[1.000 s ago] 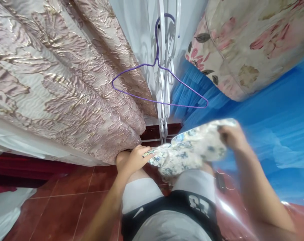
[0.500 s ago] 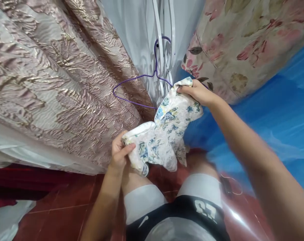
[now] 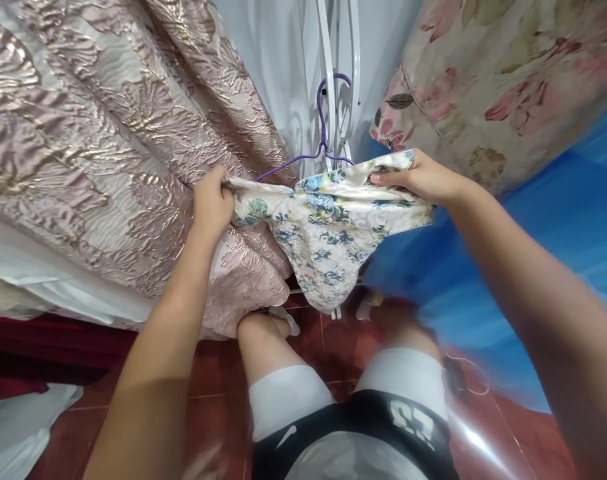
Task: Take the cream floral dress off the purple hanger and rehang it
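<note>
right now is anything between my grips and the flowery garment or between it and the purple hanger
Nothing visible: the left grip and right grip hold the garment directly; it hides the lower part of the purple hanger, with nothing seen between.

Left fingers [image 3: 217, 181] and right fingers [image 3: 387, 178] holding floral garment [image 3: 328, 247], purple hanger [image 3: 324, 145] behind

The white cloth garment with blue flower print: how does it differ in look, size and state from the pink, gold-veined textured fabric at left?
The garment has printed flowers; the fabric has raised, shiny motifs. The garment is far smaller than the visible fabric. The garment is held between left hand and right hand; the fabric falls in folds. Both are patterned.
</note>
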`<state>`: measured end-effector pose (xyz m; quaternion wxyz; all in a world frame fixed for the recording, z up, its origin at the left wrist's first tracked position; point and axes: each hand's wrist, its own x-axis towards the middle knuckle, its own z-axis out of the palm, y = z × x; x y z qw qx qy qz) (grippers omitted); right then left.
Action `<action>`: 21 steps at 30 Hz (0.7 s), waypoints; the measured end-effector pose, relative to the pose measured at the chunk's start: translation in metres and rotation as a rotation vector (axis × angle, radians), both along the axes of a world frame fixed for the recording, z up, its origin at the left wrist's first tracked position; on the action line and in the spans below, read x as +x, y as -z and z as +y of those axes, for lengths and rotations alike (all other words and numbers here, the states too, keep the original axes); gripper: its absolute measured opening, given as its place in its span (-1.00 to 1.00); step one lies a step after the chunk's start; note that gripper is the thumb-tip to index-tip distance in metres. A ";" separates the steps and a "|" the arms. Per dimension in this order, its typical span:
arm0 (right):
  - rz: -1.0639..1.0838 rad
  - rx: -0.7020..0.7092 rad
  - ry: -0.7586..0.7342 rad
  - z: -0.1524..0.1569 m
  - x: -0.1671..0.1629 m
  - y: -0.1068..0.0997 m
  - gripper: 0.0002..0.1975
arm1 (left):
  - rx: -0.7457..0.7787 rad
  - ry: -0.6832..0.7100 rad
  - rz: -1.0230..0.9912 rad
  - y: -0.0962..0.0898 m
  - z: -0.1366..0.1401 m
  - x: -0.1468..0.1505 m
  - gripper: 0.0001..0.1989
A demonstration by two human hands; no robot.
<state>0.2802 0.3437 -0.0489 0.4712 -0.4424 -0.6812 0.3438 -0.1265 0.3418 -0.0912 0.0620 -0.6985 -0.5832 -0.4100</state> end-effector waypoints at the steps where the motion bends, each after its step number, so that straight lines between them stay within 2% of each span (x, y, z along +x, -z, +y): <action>1: -0.041 -0.032 -0.057 0.000 0.000 -0.002 -0.82 | 0.020 0.045 -0.037 -0.011 0.004 0.007 -0.84; 4: -0.137 -0.062 -0.129 -0.003 -0.001 -0.002 -0.85 | 0.021 0.194 -0.127 -0.032 0.006 0.031 -0.86; 6: -0.156 -0.020 -0.087 -0.007 -0.001 0.006 -0.80 | 0.008 0.230 -0.162 -0.031 0.005 0.041 -0.78; 9: -0.100 0.064 -0.020 -0.013 0.006 0.030 -0.60 | -0.020 0.246 -0.199 -0.012 0.003 0.040 -0.80; 10: -0.053 0.088 0.007 -0.016 0.010 0.039 -0.60 | -0.023 0.249 -0.203 -0.003 0.002 0.036 -0.84; 13: 0.086 0.125 0.125 -0.023 0.026 0.065 -0.78 | 0.005 0.216 -0.186 0.019 -0.005 0.027 -0.89; 15: 0.115 0.135 0.220 -0.026 0.035 0.073 -0.76 | 0.046 0.185 -0.181 0.024 -0.013 0.027 -0.85; 18: 0.104 0.190 0.294 -0.024 0.038 0.066 -0.77 | 0.100 0.156 -0.183 0.018 -0.028 0.034 -0.84; 21: 0.118 0.271 0.300 -0.016 0.027 0.042 -0.81 | 0.149 0.124 -0.177 0.009 -0.041 0.039 -0.83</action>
